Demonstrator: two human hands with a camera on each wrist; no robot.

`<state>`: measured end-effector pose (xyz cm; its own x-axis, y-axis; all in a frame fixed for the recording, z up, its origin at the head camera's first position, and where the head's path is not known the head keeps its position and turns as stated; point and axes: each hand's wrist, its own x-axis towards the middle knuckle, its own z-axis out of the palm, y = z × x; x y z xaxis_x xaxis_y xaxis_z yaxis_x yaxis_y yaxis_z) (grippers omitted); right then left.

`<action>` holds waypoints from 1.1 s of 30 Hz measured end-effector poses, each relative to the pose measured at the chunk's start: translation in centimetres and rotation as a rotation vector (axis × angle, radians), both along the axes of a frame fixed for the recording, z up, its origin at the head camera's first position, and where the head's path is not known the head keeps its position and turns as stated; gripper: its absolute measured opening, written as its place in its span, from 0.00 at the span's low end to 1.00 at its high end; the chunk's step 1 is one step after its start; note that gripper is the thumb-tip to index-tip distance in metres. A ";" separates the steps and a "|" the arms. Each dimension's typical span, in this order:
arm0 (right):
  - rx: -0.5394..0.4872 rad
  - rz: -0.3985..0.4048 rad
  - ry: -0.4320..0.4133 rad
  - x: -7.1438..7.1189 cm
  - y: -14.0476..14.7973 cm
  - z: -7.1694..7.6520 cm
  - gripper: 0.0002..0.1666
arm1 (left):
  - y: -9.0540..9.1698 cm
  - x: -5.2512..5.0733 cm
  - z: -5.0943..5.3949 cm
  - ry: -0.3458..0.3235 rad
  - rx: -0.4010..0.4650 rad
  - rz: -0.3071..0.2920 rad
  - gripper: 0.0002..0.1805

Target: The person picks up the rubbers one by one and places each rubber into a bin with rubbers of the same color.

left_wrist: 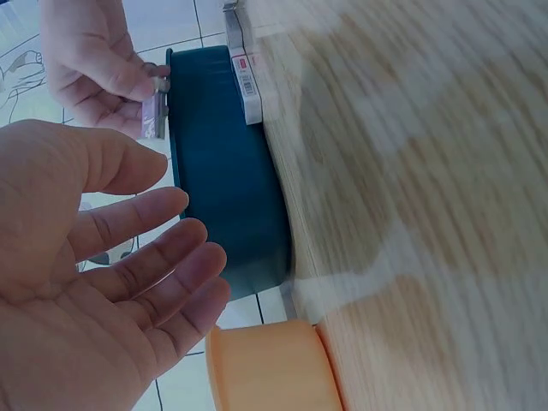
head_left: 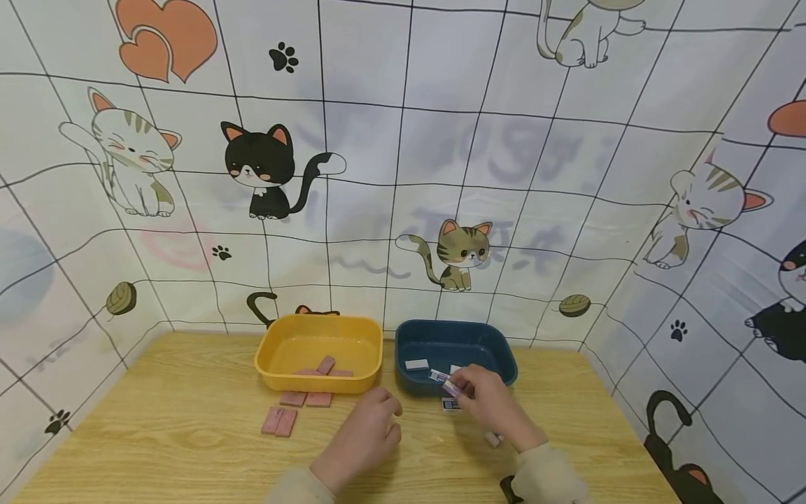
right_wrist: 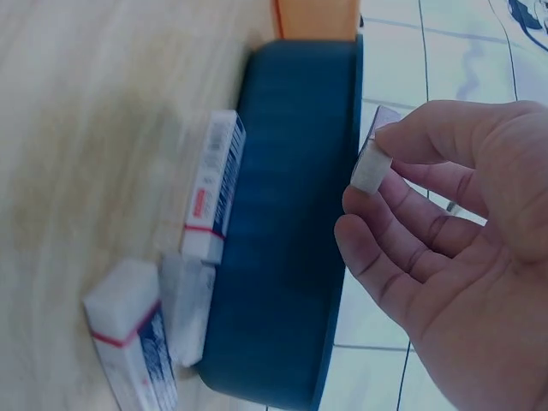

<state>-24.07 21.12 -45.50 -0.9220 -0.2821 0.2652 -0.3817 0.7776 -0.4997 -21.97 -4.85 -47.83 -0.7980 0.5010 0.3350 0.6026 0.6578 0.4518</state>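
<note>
Nearest the camera, pale sleeves [head_left: 550, 476] reach in over the wood surface [head_left: 208, 448]. Under the right wrist lies one loose eraser [head_left: 494, 439], partly hidden. Left hand [head_left: 364, 435] hovers before the gap between the bins, fingers apart and loosely bent, palm bare, nothing held. Right hand [head_left: 491, 402] pinches the held eraser [head_left: 451, 387] between thumb and fingertips, right at the front rim of the blue bin [head_left: 456, 339].

Next out, four pink blocks [head_left: 286, 423] lie on the surface: two near the left hand's side, two just in front of the yellow bin [head_left: 317, 383]. A labelled eraser [head_left: 450, 404] lies by the foot of the blue bin; right wrist view shows three outside that wall.

Farther, the bins stand side by side, yellow left, blue right. Yellow has at least three pink blocks inside. Blue has a white eraser [head_left: 416, 365] on its left and another partly behind the right hand; one more shows near the front rim, can't tell how it rests. Behind everything, a cat-print cloth [head_left: 365, 231].

Step in hand looks like placing an eraser in blue, part of a sort by kind, judged roughly midway. Next move calls for clearing the rim, then loosening the pinch over the bin. Loose erasers and pink blocks outside look left to do.
</note>
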 end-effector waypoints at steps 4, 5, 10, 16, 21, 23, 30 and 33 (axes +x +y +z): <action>0.003 -0.079 -0.057 -0.7 0.4 0.6 0.13 | 0.3 0.3 0.0 -0.011 -0.014 -0.001 0.06; 0.004 -0.099 -0.068 -0.9 0.5 0.8 0.13 | 0.3 0.4 0.0 -0.019 -0.017 -0.002 0.06; 0.029 -0.155 -0.053 -2.3 1.3 1.1 0.12 | 0.8 0.6 0.1 -0.094 -0.027 -0.007 0.06; 0.096 -0.208 -0.041 -4.2 2.1 0.8 0.10 | 1.4 0.8 0.1 -0.155 -0.041 0.003 0.07; 0.172 -0.245 -0.075 -5.6 2.4 0.5 0.11 | 1.9 1.1 0.2 -0.144 -0.062 -0.007 0.08; 0.205 -0.256 -0.089 -6.0 2.5 0.3 0.12 | 2.1 1.2 0.2 -0.143 -0.074 -0.012 0.08; 0.288 -0.265 -0.106 -6.8 2.7 -0.3 0.09 | 2.5 1.4 -0.1 -0.118 -0.081 -0.045 0.08; 0.315 -0.274 -0.121 -7.0 2.8 -0.5 0.08 | 2.6 1.4 -0.3 -0.112 -0.082 -0.056 0.07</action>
<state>-31.05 23.90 -46.00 -0.9932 -0.0728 0.0908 -0.0935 0.9638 -0.2499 -20.59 -2.21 -48.12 -0.7983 0.5675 0.2014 0.5880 0.6624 0.4643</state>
